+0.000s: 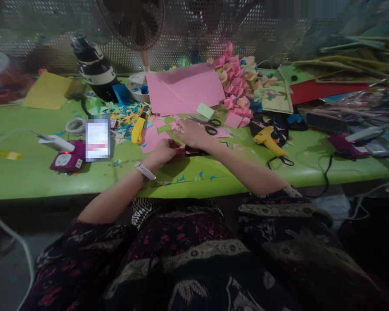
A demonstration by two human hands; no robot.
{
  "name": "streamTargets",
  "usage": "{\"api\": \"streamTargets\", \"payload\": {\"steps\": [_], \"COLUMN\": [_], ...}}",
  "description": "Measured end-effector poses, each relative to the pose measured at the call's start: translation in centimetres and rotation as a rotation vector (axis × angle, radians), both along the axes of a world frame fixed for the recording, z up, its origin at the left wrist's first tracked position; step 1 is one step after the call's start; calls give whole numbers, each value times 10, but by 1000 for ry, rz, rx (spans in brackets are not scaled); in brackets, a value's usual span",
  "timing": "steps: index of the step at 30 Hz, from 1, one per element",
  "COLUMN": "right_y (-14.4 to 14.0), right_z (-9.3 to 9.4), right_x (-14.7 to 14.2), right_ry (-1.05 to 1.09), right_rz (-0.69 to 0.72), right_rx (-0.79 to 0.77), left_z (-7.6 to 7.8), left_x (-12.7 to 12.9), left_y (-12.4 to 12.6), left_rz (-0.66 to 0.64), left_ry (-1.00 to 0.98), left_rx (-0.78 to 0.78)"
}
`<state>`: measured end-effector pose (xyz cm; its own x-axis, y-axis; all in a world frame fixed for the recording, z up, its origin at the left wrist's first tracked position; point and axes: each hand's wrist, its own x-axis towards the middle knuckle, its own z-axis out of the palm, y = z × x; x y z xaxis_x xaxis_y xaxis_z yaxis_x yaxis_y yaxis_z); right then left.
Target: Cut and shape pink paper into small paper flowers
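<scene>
At the middle of the green table, my left hand (165, 152) is closed in a pinch on a small piece of pink paper (182, 149). Just beyond it, my right hand (192, 134) reaches across with its fingers stretched out over pink paper scraps (175, 117). Black-handled scissors (212, 126) lie right beside the right hand's far side, their blades partly hidden. Under my right forearm sits a dark flat object (197, 150), mostly covered. Pink paper squares (151, 137) lie left of the hands, next to a yellow utility knife (138, 130).
A large pink sheet (184, 88) and a heap of folded pink paper flowers (236, 82) stand behind. To the right lies a yellow glue gun (270, 140). At left are a phone (97, 139), a purple power adapter (68, 160), a tape roll (74, 126) and a black bottle (95, 69).
</scene>
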<state>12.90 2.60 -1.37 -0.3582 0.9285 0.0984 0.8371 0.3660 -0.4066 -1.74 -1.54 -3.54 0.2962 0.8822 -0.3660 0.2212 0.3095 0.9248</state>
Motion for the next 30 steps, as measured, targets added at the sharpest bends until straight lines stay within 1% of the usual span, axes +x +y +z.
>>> {"api": "streamTargets", "payload": {"steps": [3, 12, 18, 23, 30], "right_y": [-1, -3, -2, -3, -4], "right_z": [2, 6, 6, 10, 11], "right_x": [-1, -2, -2, -3, -3], "right_ry": [-11, -78, -99, -140, -143], "right_rz": [15, 1, 15, 7, 3], "right_rx": [10, 4, 12, -13, -16], "left_z": [0, 10, 10, 11, 10], "left_x": [0, 2, 2, 3, 2], "left_y": [0, -5, -5, -8, -6], "left_rz": [1, -11, -15, 31, 11], "left_ry": [13, 90, 79, 41, 28], "left_rx": [3, 14, -3, -32, -30]}}
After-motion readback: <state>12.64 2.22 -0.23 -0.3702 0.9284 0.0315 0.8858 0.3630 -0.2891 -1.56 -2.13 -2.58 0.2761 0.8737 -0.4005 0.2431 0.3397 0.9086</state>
